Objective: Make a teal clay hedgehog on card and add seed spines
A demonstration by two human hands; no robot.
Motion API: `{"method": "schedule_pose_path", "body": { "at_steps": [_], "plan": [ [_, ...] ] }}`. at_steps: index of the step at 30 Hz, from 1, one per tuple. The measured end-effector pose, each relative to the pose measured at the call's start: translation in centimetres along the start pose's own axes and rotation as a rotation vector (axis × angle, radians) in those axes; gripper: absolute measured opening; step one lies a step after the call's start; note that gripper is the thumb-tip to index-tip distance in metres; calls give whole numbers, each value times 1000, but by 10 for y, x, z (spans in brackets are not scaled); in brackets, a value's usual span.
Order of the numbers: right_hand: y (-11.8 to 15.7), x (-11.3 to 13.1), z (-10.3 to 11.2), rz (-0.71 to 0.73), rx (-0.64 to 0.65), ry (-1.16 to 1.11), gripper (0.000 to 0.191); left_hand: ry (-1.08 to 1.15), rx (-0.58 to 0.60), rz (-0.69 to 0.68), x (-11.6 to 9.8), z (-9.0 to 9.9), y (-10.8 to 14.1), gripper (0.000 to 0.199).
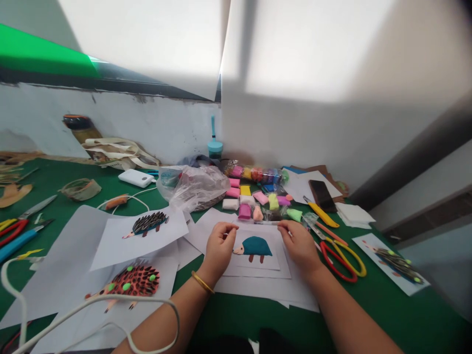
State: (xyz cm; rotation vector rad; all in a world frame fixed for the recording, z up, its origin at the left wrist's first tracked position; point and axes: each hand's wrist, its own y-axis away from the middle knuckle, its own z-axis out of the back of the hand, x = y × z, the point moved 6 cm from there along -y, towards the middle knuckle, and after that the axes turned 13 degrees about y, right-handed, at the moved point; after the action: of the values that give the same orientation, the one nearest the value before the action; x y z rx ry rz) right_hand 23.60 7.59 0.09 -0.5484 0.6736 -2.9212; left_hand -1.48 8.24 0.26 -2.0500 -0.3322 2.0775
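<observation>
A small white sheet of paper (pixel 243 264) carries a hedgehog figure (pixel 254 247) with a blue body, pale face and brown legs. My left hand (pixel 220 248), closed in a pinch, is at the sheet's upper left corner. At the opposite upper corner, my right hand (pixel 299 246) also pinches with thumb and fingers. The exact contact of the fingertips with the paper is partly hidden. Larger white sheets (pixel 258 290) lie underneath. Just beyond the hands are several small wrapped clay packs (pixel 244 212) in pink, yellow, white and green.
Scissors (pixel 339 258) and a yellow cutter (pixel 322 212) lie right of my hand, near a phone (pixel 322 195). Other hedgehog pictures lie left (pixel 132 282) and far right (pixel 396 263). A white cable (pixel 92 301) crosses the left foreground. A plastic bag (pixel 193 184) sits behind.
</observation>
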Motion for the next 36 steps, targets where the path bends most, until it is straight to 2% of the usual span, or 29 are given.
{"method": "schedule_pose_path", "body": {
  "at_steps": [7, 10, 13, 16, 20, 26, 36],
  "plan": [
    [12, 21, -3, 34, 20, -74, 22, -80, 102, -83, -9, -10, 7, 15],
    [14, 21, -5, 36, 19, -47, 17, -144, 147, -102, -10, -11, 7, 16],
    [14, 15, -9, 25, 50, 33, 15, -360, 219, -129, -9, -13, 8, 15],
    [13, 14, -12, 95, 80, 113, 17, -629, 310, -162, -4, -15, 10, 27],
    [9, 15, -18, 131, 126, 312, 11, -826, 317, -177, 6, -12, 8, 38],
    [6, 16, -27, 145, 188, 430, 8, -835, 333, -152, 18, -10, 4, 45],
    [-15, 15, -16, 138, 133, 479, 13, -784, 285, -241, 11, -13, 3, 47]
  ]
}}
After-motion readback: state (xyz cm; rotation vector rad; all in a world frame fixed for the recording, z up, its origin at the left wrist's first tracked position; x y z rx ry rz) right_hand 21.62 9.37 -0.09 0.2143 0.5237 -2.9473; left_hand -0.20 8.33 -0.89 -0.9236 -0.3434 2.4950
